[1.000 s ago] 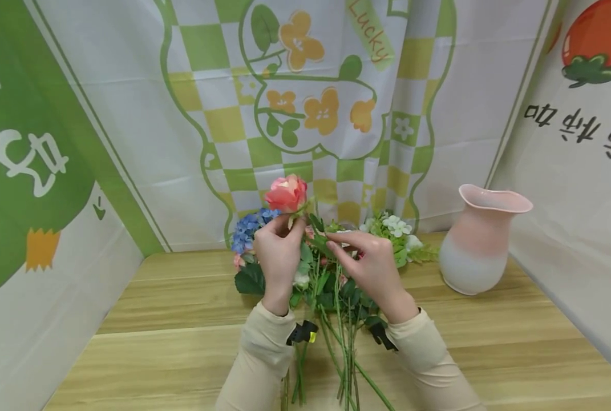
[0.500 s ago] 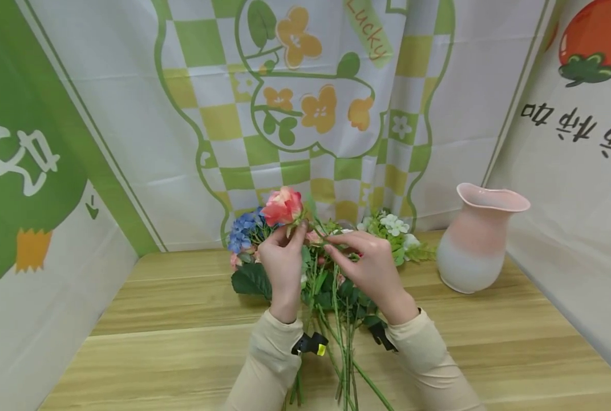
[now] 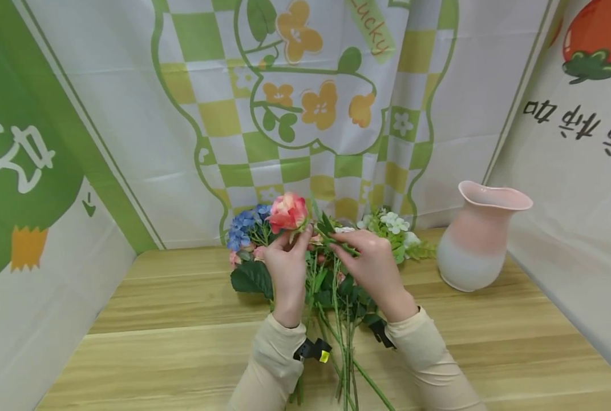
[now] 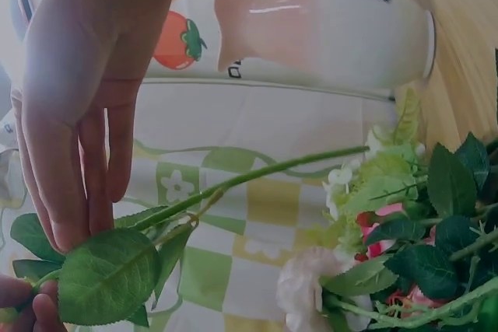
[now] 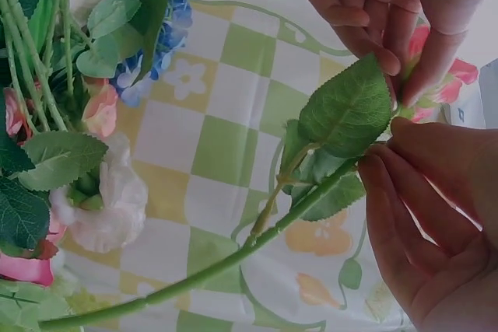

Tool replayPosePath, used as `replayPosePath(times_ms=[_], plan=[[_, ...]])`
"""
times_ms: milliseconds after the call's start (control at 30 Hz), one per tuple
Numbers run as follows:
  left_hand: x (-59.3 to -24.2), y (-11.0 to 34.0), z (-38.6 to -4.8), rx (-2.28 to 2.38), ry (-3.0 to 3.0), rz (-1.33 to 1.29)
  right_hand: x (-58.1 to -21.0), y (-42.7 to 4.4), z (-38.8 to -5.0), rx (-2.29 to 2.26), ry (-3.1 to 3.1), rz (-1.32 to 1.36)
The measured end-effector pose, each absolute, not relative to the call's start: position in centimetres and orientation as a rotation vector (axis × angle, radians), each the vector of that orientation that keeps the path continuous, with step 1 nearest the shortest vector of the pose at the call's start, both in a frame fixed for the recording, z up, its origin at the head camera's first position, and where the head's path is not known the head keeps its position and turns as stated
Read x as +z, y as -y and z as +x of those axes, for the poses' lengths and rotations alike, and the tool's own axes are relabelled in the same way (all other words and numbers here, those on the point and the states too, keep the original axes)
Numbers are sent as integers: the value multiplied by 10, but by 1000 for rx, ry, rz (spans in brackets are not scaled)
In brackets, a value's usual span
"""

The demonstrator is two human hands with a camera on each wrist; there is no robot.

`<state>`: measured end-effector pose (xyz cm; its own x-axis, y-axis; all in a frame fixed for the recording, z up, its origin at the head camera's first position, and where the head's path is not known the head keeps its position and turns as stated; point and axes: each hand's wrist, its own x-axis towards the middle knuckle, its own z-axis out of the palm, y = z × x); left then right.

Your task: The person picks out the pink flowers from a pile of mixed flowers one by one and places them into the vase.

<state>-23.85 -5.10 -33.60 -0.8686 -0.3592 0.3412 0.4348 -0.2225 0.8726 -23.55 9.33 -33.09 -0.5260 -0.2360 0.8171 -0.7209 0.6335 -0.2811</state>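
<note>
Pinching one pink rose (image 3: 287,212), left hand (image 3: 287,270) and right hand (image 3: 374,264) make two narrow grips

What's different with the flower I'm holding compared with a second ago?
The pink rose has come lower in the head view, with your left hand shifting down and slightly right. I see nothing newly gripped or let go. Your right hand stays at about the same spot; the vase and blue flowers remain in place.

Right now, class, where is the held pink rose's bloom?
In the head view, the pink rose bloom is just left of centre, above the left hand and right of the blue hydrangea.
</note>
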Motion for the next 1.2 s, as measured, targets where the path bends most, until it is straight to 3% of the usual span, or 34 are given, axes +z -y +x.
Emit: replayPosePath(times_ms=[1200], plan=[[-340, 41, -234, -2215, 1572, -56, -336, -93, -240, 481, 2041, 598]])
